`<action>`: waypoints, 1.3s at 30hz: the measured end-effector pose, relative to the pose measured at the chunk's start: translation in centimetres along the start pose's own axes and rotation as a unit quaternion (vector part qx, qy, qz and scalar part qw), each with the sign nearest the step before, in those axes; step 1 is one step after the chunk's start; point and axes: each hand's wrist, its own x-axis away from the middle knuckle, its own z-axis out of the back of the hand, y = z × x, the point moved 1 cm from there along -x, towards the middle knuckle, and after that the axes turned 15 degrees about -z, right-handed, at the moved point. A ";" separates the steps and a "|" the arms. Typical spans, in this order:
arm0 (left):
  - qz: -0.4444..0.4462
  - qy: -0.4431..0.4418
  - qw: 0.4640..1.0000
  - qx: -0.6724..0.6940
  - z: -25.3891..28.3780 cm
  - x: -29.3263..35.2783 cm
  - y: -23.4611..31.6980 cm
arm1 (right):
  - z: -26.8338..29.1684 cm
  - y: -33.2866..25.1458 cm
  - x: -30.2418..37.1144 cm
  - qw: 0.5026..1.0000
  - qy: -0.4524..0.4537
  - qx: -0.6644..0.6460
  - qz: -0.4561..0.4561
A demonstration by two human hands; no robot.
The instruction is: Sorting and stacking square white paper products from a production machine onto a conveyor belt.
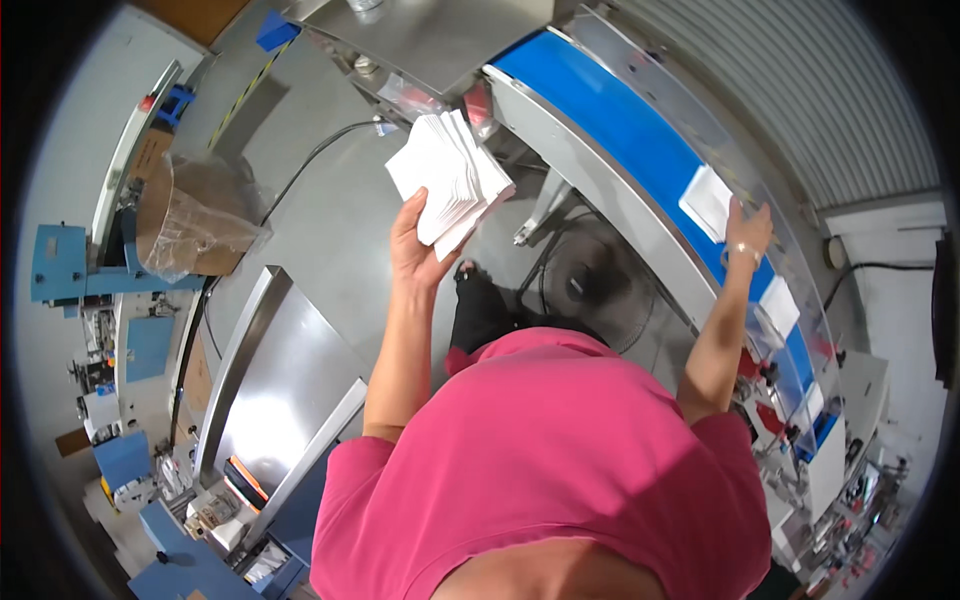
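My left hand (415, 245) is closed round the lower end of a fanned stack of flat white packets (450, 175), held up in front of me over the floor. On the right, my right hand (748, 232) reaches over the blue conveyor belt (610, 95). Its fingers are apart, and the nearest ones touch or almost touch the edge of a white packet (707, 203) lying on the belt. Another white packet (778, 308) lies on the belt beside my right forearm, and one more white packet (808, 405) is closer to the belt's near end.
A clear guard rail (800, 265) runs along the belt's far side. Below the belt stands a round floor fan (590, 285). A steel chute (285, 375) is at my left, with a cardboard box (200, 225) in plastic beyond it. Ahead is a steel table (430, 40).
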 end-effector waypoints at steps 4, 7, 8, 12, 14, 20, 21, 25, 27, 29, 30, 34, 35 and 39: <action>0.043 -0.120 0.989 0.073 0.6 -4.4 0.4 | 5.3 -9.5 6.4 0.905 -0.250 -0.339 0.051; 0.054 -0.072 0.988 0.129 -1.0 -8.4 0.8 | 6.9 -17.2 10.4 0.734 -0.498 -0.460 0.028; 0.058 -0.077 0.987 0.129 -1.3 -9.8 1.1 | 6.8 -19.7 11.4 0.678 -0.553 -0.484 0.024; 0.078 -0.020 0.985 0.150 -3.3 -15.8 2.4 | 4.5 -29.3 13.8 0.600 -0.634 -0.486 0.046; 0.079 -0.056 0.991 0.093 -4.0 -18.8 3.2 | 3.3 -33.8 13.8 0.575 -0.663 -0.480 0.011; 0.105 -0.051 0.991 0.058 -5.4 -26.3 5.5 | -0.4 -42.7 12.8 0.572 -0.641 -0.501 0.100; 0.118 -0.050 0.990 0.058 -5.6 -27.5 5.8 | -1.2 -43.8 12.7 0.583 -0.624 -0.509 0.111; 0.132 0.009 0.990 0.047 -7.4 -30.9 5.2 | -2.6 -45.9 11.3 0.585 -0.619 -0.516 0.087; 0.146 0.003 0.988 0.043 -7.0 -32.3 4.6 | -3.2 -46.2 10.7 0.572 -0.615 -0.539 0.061; 0.193 -0.027 0.976 0.098 -6.1 -33.3 4.0 | -2.7 -46.2 10.2 0.582 -0.611 -0.535 0.044; 0.204 -0.024 0.974 0.092 -6.2 -33.6 3.7 | -2.5 -46.0 10.1 0.584 -0.605 -0.540 0.033; 0.251 -0.014 0.962 0.109 -7.7 -33.4 2.2 | -2.0 -44.5 10.0 0.616 -0.559 -0.552 0.057; 0.247 -0.008 0.968 0.050 -8.0 -33.3 1.8 | -2.1 -44.0 10.1 0.635 -0.531 -0.558 0.054; 0.238 0.001 0.970 -0.054 -8.5 -32.0 0.6 | -1.2 -42.2 10.7 0.659 -0.458 -0.596 0.030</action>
